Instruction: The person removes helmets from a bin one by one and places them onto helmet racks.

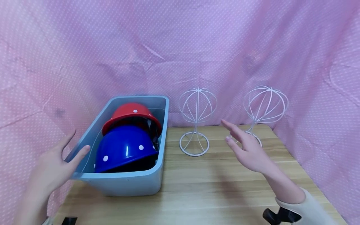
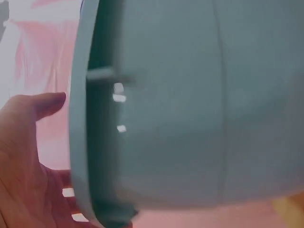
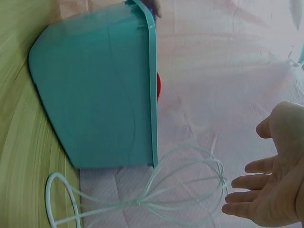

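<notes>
At the left of the head view, my left hand (image 1: 53, 165) is beside the near left corner of a grey-blue plastic bin (image 1: 126, 181), thumb and fingers spread. In the left wrist view its fingers reach behind the bin's rim (image 2: 78, 142); whether they touch it I cannot tell. Inside the bin a blue hard hat (image 1: 123, 147) with white dots leans in front of a red hard hat (image 1: 132, 111). My right hand (image 1: 250, 153) hovers over the table with fingers extended, holding nothing. It partly hides the base of the right white wire stand (image 1: 267, 106).
Another white wire stand (image 1: 197, 122) with a globe-shaped top and ring base stands between the bin and my right hand. Everything rests on a wood-grain table (image 1: 194, 187). Pink dotted cloth (image 1: 180, 47) hangs behind and along both sides.
</notes>
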`<control>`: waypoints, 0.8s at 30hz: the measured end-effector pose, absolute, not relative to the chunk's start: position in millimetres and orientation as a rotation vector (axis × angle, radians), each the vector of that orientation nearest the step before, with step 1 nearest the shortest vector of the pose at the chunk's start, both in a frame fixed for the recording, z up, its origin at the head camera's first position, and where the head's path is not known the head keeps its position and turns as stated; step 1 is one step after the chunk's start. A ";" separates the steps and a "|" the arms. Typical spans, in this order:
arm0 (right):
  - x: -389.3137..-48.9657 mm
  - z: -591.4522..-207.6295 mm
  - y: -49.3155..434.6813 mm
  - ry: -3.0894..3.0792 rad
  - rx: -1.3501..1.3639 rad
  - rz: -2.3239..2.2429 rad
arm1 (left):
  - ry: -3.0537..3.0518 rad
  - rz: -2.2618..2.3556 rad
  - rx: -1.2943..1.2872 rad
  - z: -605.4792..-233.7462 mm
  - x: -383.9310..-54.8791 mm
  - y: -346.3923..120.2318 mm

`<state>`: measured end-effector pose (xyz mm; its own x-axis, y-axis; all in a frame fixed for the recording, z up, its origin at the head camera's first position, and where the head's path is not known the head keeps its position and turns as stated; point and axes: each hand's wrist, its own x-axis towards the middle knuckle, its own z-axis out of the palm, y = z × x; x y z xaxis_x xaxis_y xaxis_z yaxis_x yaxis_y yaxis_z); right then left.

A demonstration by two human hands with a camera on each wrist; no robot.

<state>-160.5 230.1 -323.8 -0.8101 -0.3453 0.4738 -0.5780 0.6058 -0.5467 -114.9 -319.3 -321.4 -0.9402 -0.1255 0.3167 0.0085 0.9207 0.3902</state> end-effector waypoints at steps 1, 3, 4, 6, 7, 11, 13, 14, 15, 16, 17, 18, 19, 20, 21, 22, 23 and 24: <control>-163.3 -323.6 224.5 -2.493 0.771 1.077 | -2.724 -0.592 0.089 -325.1 -113.9 -324.4; -168.9 -323.8 213.3 -2.456 0.820 1.216 | -2.665 -0.701 0.102 -334.4 -112.7 -332.0; -171.4 -323.9 207.6 -2.436 0.844 1.276 | -2.626 -0.777 0.117 -338.9 -111.9 -334.3; -175.8 -324.0 195.7 -2.393 0.894 1.408 | -2.521 -0.934 0.159 -347.9 -110.5 -336.7; -178.0 -323.9 189.7 -2.372 0.920 1.469 | -2.468 -1.008 0.184 -352.5 -109.7 -337.8; -186.7 -321.2 163.1 -2.291 1.045 1.736 | -2.339 -1.138 0.230 -366.6 -104.0 -343.5; -190.5 -318.6 149.4 -2.228 1.099 1.926 | -2.338 -1.141 0.241 -371.4 -101.6 -345.6; -191.6 -316.9 142.9 -2.183 1.111 2.042 | -2.342 -1.138 0.245 -373.4 -101.0 -345.8; -192.0 -315.0 136.8 -2.128 1.110 2.158 | -2.352 -1.135 0.249 -374.7 -101.2 -345.5; -192.1 -313.1 131.4 -2.074 1.094 2.268 | -2.359 -1.141 0.257 -376.1 -102.0 -344.6; -191.6 -311.2 126.3 -2.018 1.065 2.372 | -2.368 -1.152 0.260 -377.0 -103.0 -343.5; -190.7 -309.0 121.5 -1.968 1.038 2.458 | -2.374 -1.164 0.267 -377.9 -104.0 -342.2; -189.9 -307.0 116.9 -1.927 1.010 2.529 | -2.374 -1.175 0.272 -378.7 -105.0 -340.7; -189.4 -304.8 112.3 -1.904 0.986 2.589 | -2.369 -1.186 0.269 -379.2 -105.8 -339.4; -189.4 -302.6 107.5 -1.891 0.970 2.640 | -2.365 -1.200 0.267 -379.4 -106.2 -338.5; -189.9 -300.3 101.9 -1.882 0.959 2.695 | -2.354 -1.211 0.263 -379.8 -106.4 -337.7; -190.7 -297.9 95.8 -1.877 0.951 2.750 | -2.348 -1.217 0.253 -380.0 -106.2 -337.4; -192.1 -295.7 89.1 -1.872 0.942 2.803 | -2.342 -1.220 0.247 -380.2 -105.9 -337.2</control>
<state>-192.1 89.1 -295.7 -0.7963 -0.5596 0.2296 0.0023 -0.3824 -0.9240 -105.9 -337.2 -380.2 -0.8665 -0.3707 0.3344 0.0617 0.5851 0.8086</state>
